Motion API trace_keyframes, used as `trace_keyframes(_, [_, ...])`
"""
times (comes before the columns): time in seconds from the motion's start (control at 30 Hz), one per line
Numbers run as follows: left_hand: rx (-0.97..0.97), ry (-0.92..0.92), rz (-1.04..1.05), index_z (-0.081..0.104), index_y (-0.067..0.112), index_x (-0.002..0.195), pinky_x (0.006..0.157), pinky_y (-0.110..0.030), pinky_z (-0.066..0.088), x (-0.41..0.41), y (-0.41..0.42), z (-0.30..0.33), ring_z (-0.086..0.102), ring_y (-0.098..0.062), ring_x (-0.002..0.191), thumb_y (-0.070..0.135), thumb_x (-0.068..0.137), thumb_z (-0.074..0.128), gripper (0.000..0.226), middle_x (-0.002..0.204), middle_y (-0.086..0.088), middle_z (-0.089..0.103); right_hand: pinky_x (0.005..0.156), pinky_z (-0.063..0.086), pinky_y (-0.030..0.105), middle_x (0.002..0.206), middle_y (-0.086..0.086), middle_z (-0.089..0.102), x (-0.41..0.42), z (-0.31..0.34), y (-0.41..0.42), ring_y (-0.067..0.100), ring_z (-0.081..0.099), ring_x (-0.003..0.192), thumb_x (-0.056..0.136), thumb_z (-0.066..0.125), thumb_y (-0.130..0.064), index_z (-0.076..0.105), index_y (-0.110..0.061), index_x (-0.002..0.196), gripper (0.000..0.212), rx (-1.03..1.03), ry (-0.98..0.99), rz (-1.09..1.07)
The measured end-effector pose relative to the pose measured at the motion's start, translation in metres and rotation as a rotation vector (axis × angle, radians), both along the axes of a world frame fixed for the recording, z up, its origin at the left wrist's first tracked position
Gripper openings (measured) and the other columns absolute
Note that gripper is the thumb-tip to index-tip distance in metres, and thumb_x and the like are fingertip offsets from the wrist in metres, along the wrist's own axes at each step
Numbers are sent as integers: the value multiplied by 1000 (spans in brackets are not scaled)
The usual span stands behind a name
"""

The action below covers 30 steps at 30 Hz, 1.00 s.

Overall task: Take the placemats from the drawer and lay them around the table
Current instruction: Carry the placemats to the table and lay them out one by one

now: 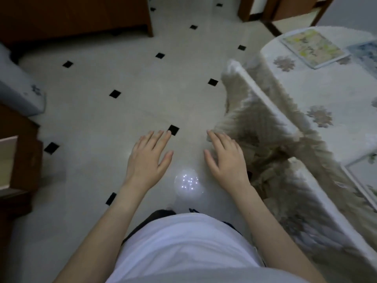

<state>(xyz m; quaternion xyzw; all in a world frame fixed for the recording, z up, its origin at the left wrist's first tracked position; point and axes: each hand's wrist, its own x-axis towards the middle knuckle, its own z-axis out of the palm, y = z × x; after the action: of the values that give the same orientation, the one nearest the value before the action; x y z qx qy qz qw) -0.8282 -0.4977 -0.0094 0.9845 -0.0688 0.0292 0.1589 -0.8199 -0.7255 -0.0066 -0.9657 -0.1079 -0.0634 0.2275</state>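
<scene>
Hands, left hand (pixel 148 156) and right hand (pixel 225 158), outstretched palm-down, fingers straight.

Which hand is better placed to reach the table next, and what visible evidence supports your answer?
Probably the right hand. It hangs open beside the chair backs, on the side where the table and its laid placemat are. The left hand, also open and empty, is over bare floor, further from the table.
</scene>
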Motion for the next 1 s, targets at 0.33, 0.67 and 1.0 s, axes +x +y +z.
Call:
trace_keyframes(0.33, [-59,10,117,43,17,143,112,-39,24,67,115,-1,37,-28,136,44,96,29,56,144,-7,47,112,28,42,143,5,49,89,1,116,23,39,136,98,32,-42,38,-19,146,54,-134,85,171])
trace_keyframes(0.67, [-57,120,94,42,19,143,111,-39,26,216,137,-30,40,-26,134,49,98,20,58,141,-5,50,113,27,42,146,2,46,251,-26,143,23,38,137,98,29,-45,37,-23,146,53,-120,167,201])
trace_keyframes(1.0, [-32,-2,36,41,18,144,112,-44,30,448,153,24,38,-27,136,45,97,26,56,144,-6,47,114,28,43,144,5,48,455,12,146,26,36,138,98,29,-45,39,-20,146,54,-37,78,89])
